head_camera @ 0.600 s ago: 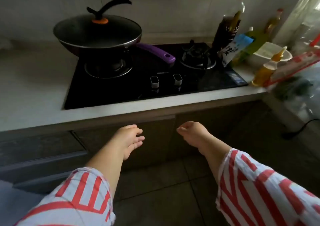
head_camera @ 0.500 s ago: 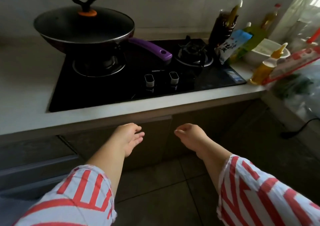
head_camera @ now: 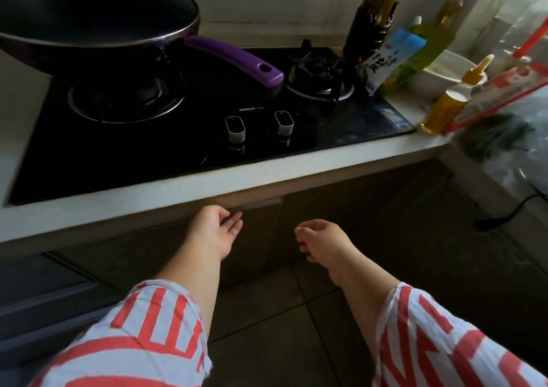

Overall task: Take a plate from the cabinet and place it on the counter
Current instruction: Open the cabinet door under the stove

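The wok is showing black, its handle purple, on a black hob. The counter is reading white. Both sleeves are showing red stripes on white; bottles are showing yellow.

The hob is set into the counter. A wok sits on its left burner; the wok handle extends right toward the right burner. Two knobs sit at the front centre of the hob. Bottles and a bowl stand right of the hob. The cabinet door lies below the counter edge, behind both hands.
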